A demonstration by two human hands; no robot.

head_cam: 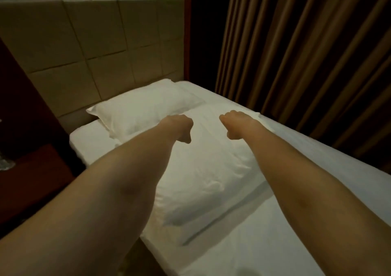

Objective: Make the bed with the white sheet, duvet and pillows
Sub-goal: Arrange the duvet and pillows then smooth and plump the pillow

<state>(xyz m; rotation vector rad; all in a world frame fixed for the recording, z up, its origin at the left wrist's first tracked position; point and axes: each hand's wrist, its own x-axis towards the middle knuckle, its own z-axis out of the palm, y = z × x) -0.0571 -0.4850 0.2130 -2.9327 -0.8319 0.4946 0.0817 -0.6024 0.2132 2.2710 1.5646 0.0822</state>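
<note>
Fingers of both hands, left hand (179,127) and right hand (234,125), curl hidden over the near pillow (207,169); grip unclear.

Dim room: padded beige headboard (88,42), brown pleated curtains (306,53) alongside, dark wooden nightstand (31,169) opposite.

Both hands' fingers curl out of sight; the nightstand (31,169) is cropped.

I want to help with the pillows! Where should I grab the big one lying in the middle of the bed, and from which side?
Probably take the near pillow by its two far corners, one in each hand, reaching from the bedside across it. It lies flat and lengthwise on the sheet, a soft floppy rectangle, so holding both corners would keep it from sagging.
</note>
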